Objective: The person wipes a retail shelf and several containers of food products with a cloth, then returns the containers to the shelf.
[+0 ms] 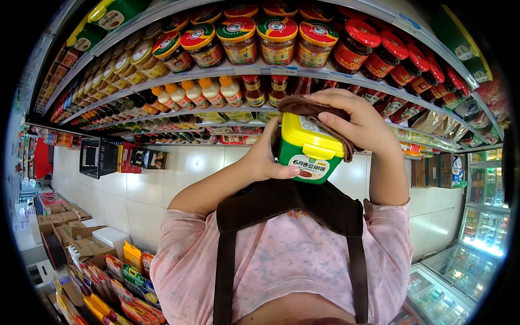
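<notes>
A green tub with a yellow lid [310, 151] is held up in front of the shelves. My left hand [266, 158] grips its side, thumb across the label. My right hand [362, 123] presses a dark brown cloth [306, 106] onto the lid, the cloth draping over the tub's far edge. Both forearms rise from my pink top and brown apron straps [281, 208] at the bottom of the picture.
Shelves [254, 70] just behind the tub carry rows of red-lidded jars [277, 39] and orange-capped bottles [212, 92]. Cardboard boxes [76, 230] and colourful packets [116, 281] sit at lower left on the tiled floor [141, 189]. A glass-fronted chiller [479, 222] stands at right.
</notes>
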{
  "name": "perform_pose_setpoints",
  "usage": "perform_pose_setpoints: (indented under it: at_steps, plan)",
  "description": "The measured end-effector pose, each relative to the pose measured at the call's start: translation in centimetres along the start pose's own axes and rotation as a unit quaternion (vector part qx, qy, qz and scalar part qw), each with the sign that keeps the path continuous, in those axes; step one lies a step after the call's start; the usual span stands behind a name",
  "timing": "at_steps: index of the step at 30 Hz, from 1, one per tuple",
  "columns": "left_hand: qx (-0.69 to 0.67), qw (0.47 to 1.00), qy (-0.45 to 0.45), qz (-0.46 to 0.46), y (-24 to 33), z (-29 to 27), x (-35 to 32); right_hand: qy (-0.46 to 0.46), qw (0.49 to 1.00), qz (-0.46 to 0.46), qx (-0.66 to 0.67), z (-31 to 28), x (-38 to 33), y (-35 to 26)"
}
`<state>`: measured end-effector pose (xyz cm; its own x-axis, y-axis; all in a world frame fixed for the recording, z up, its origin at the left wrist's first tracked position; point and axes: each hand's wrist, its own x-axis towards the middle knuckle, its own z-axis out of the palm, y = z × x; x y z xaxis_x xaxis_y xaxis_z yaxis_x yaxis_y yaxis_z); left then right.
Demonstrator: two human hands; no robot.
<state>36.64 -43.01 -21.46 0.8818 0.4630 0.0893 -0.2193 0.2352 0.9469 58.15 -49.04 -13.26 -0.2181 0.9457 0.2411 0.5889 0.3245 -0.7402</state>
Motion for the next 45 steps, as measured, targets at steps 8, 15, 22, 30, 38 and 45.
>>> perform_pose_setpoints:
  at_steps: [8,15,22,30,38,45]
  plan:
    - [-0.026,0.999,0.026,0.011,-0.2,-0.4,-0.1,0.099,0.99,0.08,0.067,-0.6,-3.2,0.6]
    - [-0.031,0.998,0.045,-0.013,0.0,-0.9,0.3,0.135,0.991,0.01,0.005,-1.5,-4.9,-0.9]
    - [0.013,1.0,0.008,-0.003,0.4,-0.3,0.8,0.083,0.987,-0.104,0.089,-1.5,-4.2,-2.3]
    - [0.12,0.993,-0.022,0.001,-0.2,-0.2,0.6,0.048,0.996,-0.072,0.018,-0.6,-1.6,-1.2]
    - [0.039,0.999,-0.004,-0.018,0.3,0.0,0.5,0.096,0.995,0.032,0.021,-0.7,-3.0,1.5]
    - [-0.073,0.997,0.037,-0.015,0.8,-0.3,0.5,0.149,0.985,0.067,0.048,-0.9,-5.6,1.9]
